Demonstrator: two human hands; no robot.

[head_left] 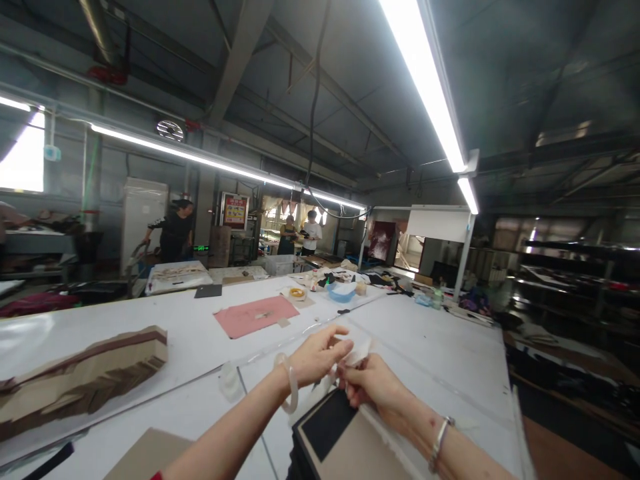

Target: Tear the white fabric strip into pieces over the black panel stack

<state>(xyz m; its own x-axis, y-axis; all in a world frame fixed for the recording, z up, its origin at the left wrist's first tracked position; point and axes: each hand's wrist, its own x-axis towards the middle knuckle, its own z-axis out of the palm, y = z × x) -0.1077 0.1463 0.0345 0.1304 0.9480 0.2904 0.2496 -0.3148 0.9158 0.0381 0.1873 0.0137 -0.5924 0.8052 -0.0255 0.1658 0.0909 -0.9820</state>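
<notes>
My left hand (pixel 320 355) is raised over the table, its visible fingers bent but apart, beside the right hand. My right hand (pixel 374 381) pinches a thin whitish piece (pixel 361 353), perhaps paper or film; blur hides its exact kind. Directly under both hands stands a stack of flat panels (pixel 353 443), beige on top with a black rectangle at its upper left. A whitish strip (pixel 387 433) runs along the stack's right side below my right wrist. Left of my left forearm lies a plain beige sheet (pixel 147 453).
The white table (pixel 425 347) carries a long row of folded brown pieces (pixel 95 373) at left. Farther back lie a pink sheet (pixel 255 317), a yellow tape roll (pixel 297 293) and a blue roll (pixel 341 292). A person in black (pixel 176 230) stands beyond; two others are farther off.
</notes>
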